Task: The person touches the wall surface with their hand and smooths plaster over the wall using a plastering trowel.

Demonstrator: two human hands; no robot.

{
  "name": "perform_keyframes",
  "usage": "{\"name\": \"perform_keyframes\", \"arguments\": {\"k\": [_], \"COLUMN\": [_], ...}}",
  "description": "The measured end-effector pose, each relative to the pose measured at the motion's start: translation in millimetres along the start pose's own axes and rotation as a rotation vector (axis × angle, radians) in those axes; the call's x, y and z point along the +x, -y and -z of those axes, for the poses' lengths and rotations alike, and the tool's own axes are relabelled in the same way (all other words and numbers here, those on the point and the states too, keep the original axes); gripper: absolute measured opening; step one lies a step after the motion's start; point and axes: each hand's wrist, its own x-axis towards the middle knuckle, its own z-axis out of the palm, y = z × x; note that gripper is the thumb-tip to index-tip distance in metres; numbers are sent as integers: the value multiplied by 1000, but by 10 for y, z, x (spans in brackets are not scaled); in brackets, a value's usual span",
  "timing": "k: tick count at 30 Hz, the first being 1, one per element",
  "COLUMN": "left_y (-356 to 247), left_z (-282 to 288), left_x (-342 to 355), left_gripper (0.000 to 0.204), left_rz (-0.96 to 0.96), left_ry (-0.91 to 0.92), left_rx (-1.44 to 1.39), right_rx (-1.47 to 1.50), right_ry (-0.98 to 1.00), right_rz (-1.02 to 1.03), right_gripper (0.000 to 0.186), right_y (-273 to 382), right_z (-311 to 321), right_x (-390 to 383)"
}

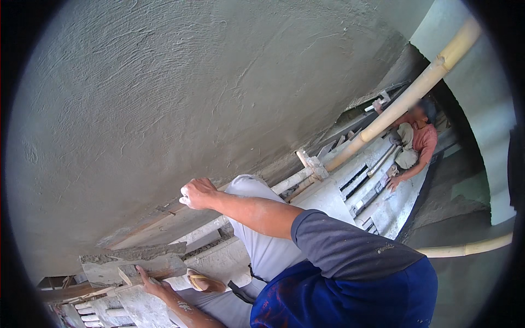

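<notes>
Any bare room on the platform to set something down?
Likely the pale flat panel, between the light-grey trouser knee and the long dark slots. Crowded: around the left hand, with a grey mortar-topped board and yellow-strapped sandal close by; also around the crouching co-worker in pink, beside a yellow bamboo pole.

"How many bare hands of the wearer's own?"
"Two: one right hand (199, 193), one left hand (155, 284)."
"Other people?"
"One co-worker (424, 139), two hands showing."
"Thick yellowish bamboo poles?"
"Two: one upper pole (402, 100), one lower pole (470, 249)."
"Mortar boards?"
"One mortar board (101, 270)."
"Sandals?"
"One sandal (198, 281) in sight."
"Whitened platform poles (295, 181)?"
"Several, too overlapped to count."
</notes>
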Motion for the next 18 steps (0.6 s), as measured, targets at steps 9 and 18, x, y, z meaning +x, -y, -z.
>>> {"name": "perform_keyframes", "arguments": {"k": [9,18], "left_y": [31,-19], "left_z": [31,-12], "left_x": [36,-19], "left_gripper": [61,63], "left_rz": [18,19], "left_ry": [0,0], "left_rx": [-19,-10], "right_rx": [16,39], "right_ry": [-35,-45], "right_rz": [10,5], "right_gripper": [32,31], "right_y": [-20,-23], "right_z": [-32,-31], "right_x": [4,-4]}}
